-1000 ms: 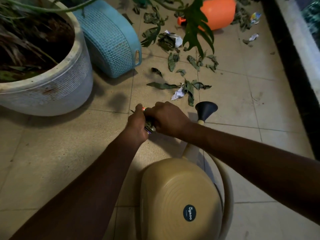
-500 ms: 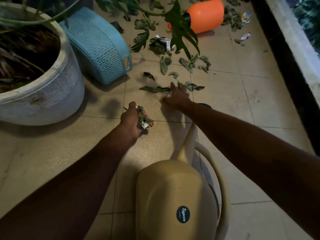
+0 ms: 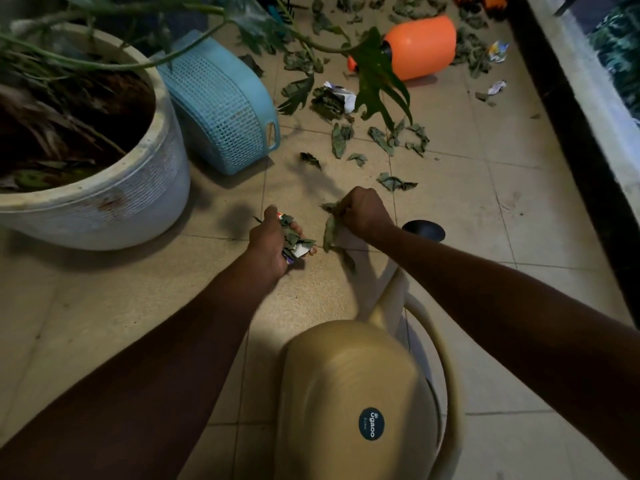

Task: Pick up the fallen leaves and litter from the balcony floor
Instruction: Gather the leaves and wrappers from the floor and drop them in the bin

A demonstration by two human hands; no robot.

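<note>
My left hand (image 3: 270,242) is closed around a bunch of dry leaves and scraps of wrapper (image 3: 294,239), held just above the tiled floor. My right hand (image 3: 362,213) is beside it, fist shut on a few long leaves (image 3: 329,230) and a white paper scrap that hang down from it. More fallen leaves (image 3: 394,182) lie on the tiles beyond my hands, with a thicker scatter (image 3: 398,136) further out. A crumpled white paper (image 3: 341,97) sits among leaves near the middle, and small wrappers (image 3: 497,51) lie at the far right.
A beige watering can (image 3: 353,393) stands right below my arms, its black spout (image 3: 424,230) by my right wrist. A large white planter (image 3: 114,199) is on the left, a blue basket (image 3: 225,105) leans beside it, an orange container (image 3: 420,46) lies beyond. A dark ledge (image 3: 568,143) runs along the right.
My right hand reached out to the leaves on the floor, closed on them and pulled back toward my left hand. The left hand kept its bunch.
</note>
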